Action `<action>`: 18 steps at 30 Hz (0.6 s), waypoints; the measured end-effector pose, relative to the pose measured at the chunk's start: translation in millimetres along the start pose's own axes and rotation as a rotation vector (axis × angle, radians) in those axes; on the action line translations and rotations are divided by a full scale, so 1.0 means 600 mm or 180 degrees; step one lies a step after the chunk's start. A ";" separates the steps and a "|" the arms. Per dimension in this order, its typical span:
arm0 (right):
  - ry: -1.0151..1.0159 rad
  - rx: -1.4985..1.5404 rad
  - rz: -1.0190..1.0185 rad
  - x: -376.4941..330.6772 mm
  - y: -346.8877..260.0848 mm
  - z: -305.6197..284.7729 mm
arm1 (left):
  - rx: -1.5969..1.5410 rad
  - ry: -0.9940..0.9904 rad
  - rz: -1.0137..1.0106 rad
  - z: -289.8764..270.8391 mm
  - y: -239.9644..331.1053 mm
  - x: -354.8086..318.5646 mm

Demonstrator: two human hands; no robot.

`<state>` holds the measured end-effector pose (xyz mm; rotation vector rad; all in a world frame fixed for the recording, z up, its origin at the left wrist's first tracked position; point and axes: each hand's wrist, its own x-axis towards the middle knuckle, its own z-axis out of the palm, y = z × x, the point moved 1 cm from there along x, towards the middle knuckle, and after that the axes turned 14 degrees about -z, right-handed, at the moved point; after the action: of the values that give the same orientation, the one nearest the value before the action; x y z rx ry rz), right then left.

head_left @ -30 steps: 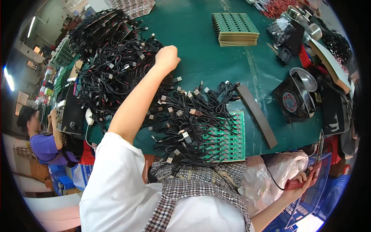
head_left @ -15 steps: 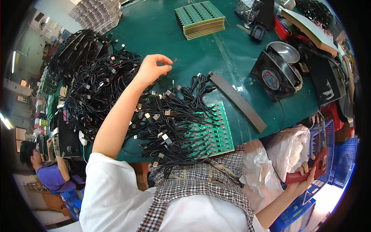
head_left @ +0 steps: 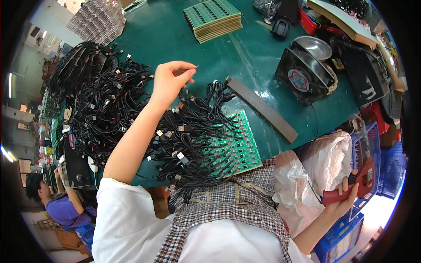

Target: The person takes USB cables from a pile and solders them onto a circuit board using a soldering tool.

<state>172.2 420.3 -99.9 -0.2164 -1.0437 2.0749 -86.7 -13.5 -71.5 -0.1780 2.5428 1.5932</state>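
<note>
Raised over the cable pile, my left hand [head_left: 170, 83] is closed in a pinch, a thin red wire end [head_left: 197, 67] poking out past the fingertips. Whatever cable it belongs to is mostly hidden by the hand. Below it, a green circuit board panel [head_left: 247, 151] lies at the table's near edge, with many black USB cables [head_left: 184, 131] attached and bunched along its left side. Off to the right, beyond the table edge, my right hand [head_left: 344, 199] is wrapped round the handle of a red, pistol-shaped soldering gun [head_left: 365, 179] with a cord.
More black cables [head_left: 105, 101] heap up on the left. A dark flat bar [head_left: 263, 110] lies right of the panel, near a black fan [head_left: 302, 76]. Stacked boards [head_left: 212, 19] sit at the back. Plastic bags [head_left: 298, 188] and blue crates [head_left: 340, 239] stand right; a co-worker [head_left: 66, 206] sits left.
The whole view has shifted slightly, so the table's things appear a little further left and up. My left hand keeps its pinch above the cables; my right hand still grips the soldering gun.
</note>
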 end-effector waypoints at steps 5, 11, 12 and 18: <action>-0.0400 -0.0390 -0.0250 -0.041 -0.004 0.024 | 0.2083 0.0013 0.2985 0.082 0.060 -0.103; -0.0871 -0.1096 0.0215 -0.103 0.054 0.103 | 0.2296 -0.1078 0.2648 0.145 -0.001 -0.136; -0.0815 -0.1206 0.0348 -0.109 0.058 0.103 | 0.2281 -0.1115 0.2632 0.146 -0.004 -0.137; -0.0926 -0.0980 0.1047 -0.123 0.066 0.116 | 0.2152 -0.1288 0.2739 0.147 -0.011 -0.149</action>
<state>167.2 311.7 -97.7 -0.2589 -1.5976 2.2736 6.8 65.6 -99.6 1.2895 2.7400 0.6532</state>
